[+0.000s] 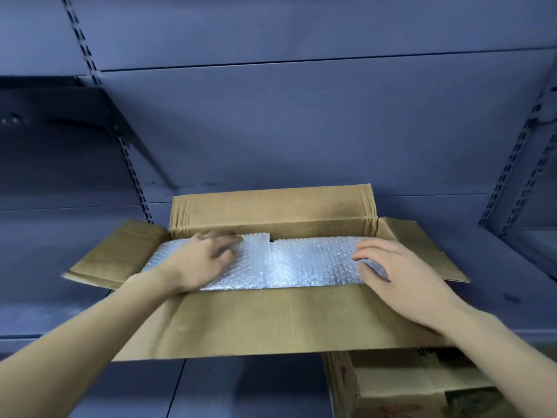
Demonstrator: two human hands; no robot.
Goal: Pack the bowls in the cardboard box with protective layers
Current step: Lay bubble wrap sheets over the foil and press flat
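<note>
An open cardboard box [271,321] sits on a blue-grey shelf with all its flaps spread outward. Clear bubble wrap [301,263] lies flat across the box's opening and hides whatever is below it. My left hand [202,260] rests palm down on the left part of the wrap, fingers spread toward the back flap. My right hand [398,276] presses on the wrap's right end, fingers slightly curled over its edge. No bowls are visible.
The blue-grey shelf [45,267] runs left and right of the box, with a metal back panel [301,131] and slotted uprights behind. A second cardboard box [407,384] stands below at the lower right. A dark bracketed shelf [60,116] juts out upper left.
</note>
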